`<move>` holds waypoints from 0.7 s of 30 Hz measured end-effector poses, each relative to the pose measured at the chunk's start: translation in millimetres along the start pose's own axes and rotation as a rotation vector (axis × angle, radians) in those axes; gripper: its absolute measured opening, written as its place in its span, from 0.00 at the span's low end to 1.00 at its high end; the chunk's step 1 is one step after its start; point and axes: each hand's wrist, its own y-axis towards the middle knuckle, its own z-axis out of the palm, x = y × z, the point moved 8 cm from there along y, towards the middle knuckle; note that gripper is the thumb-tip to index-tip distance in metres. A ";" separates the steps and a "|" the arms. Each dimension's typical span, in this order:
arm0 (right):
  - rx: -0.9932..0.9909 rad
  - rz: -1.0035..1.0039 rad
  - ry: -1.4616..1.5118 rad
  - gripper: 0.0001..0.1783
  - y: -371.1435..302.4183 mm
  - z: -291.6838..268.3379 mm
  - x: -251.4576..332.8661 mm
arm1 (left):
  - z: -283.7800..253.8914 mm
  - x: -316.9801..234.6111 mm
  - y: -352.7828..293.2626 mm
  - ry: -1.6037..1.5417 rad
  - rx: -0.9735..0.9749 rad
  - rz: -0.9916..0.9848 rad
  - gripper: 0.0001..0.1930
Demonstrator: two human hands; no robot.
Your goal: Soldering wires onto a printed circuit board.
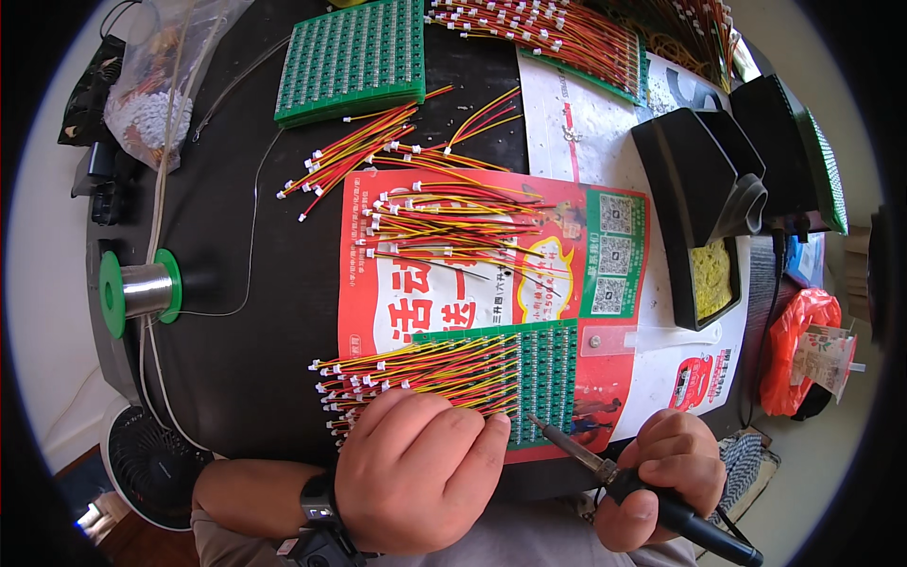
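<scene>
My right hand (682, 458) is wrapped round the dark handle of a soldering iron (704, 537). Its metal tip slants up and left to the green circuit board (550, 373), near the edge of the wired rows. Rows of red, yellow and black wires (439, 369) with white connectors run leftward from this board. Over the near part of those wires lies my left hand (420, 472), fingers curled in and closed. Its fingertips are hidden, so whatever it pinches beside the iron's tip cannot be made out. The board rests on a red and white printed sheet (614, 354).
Loose wires with white connectors (453, 222) lie beyond the board. Stacked green boards (354, 57) and a wired board (576, 47) stand farther back. A solder spool (146, 290) is at left; a black iron stand (666, 189) with yellow sponge (710, 279) is at right.
</scene>
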 end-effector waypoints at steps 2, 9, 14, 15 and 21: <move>0.012 -0.002 0.000 0.18 0.9 0.1 0.9 | -1.6 -1.2 1.9 0.007 0.036 -0.007 0.09; -0.041 -0.007 -0.010 0.20 -2.0 -3.3 4.7 | -7.6 7.7 7.4 -0.074 0.043 0.029 0.11; -0.126 0.022 -0.030 0.21 -7.2 -10.9 5.7 | -11.9 14.7 15.8 -0.128 0.110 0.018 0.09; -0.135 0.013 -0.023 0.21 -7.6 -11.8 6.2 | -12.1 14.4 17.5 -0.161 0.107 0.030 0.09; 0.013 0.008 0.044 0.21 -4.5 -15.9 1.9 | -67.9 25.2 45.8 0.014 -0.018 -0.044 0.08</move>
